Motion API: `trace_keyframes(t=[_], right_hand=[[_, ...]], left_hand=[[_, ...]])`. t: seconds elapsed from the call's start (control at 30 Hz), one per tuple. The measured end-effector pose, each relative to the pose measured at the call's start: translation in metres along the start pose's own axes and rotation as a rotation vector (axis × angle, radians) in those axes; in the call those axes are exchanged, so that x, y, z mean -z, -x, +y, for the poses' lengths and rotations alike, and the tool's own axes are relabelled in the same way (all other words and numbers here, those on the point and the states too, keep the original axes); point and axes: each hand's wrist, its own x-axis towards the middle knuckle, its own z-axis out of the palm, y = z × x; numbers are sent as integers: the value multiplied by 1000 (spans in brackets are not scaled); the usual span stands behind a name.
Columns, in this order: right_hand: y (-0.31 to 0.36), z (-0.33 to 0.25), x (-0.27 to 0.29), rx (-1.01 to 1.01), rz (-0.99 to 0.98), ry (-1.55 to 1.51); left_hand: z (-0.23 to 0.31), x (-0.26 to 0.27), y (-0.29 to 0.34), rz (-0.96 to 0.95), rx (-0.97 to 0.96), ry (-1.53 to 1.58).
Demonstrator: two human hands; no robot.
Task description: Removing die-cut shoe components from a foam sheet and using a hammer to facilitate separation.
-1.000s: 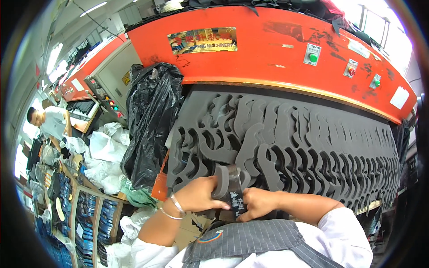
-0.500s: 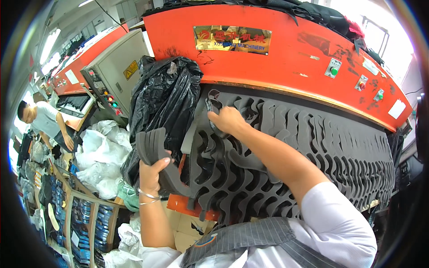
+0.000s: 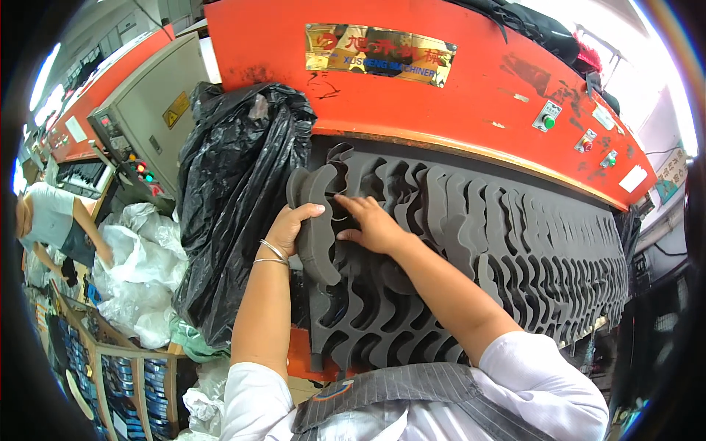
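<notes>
My left hand (image 3: 288, 229) is closed round a stack of curved grey foam pieces (image 3: 316, 246), its thumb laid across the near side. The stack stands over the left end of a cut grey foam sheet (image 3: 448, 323), which is full of wavy slots. Just right of the stack, my right hand (image 3: 373, 226) has its thumb and fingers apart, low over the sheet; nothing shows in it. Beyond its fingertips is a thin, curved dark strip (image 3: 340, 158), partly hidden by the stack. I cannot tell whether the fingertips touch the stack.
An orange machine (image 3: 412, 110) with push buttons runs along the back. Black plastic bagging (image 3: 243, 206) hangs at the left, beside a grey control cabinet (image 3: 151, 103). White plastic bags (image 3: 143, 257) and wooden shelving (image 3: 136, 353) lie farther left, where another person (image 3: 59, 213) stands.
My left hand has brought the foam stack right and away from me, over the sheet. My right hand has let go of the dark curved piece and come nearer, opening beside the stack.
</notes>
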Motion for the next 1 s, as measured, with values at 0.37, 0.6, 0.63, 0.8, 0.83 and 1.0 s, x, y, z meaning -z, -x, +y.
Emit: trace_keyframes(t=[0.37,0.6,0.63,0.8,0.83,1.0], right_hand=[[7,6,-1,41,288,48],[22,-2,26,-164,74,98],[24,-12,50,-140,126,29],[116,-1,263,63,475,-100],[146,16,293,40,599,-218],[270,148,374,-44,1046,46]], left_hand=[[15,-28,-21,16,68,-274],[20,-81,-1,163,8,-525],[26,-86,10,252,-105,-667],[48,-195,38,202,-547,-345],[40,-230,31,142,-532,-365],[-33,-377,-12,-275,-679,-674]])
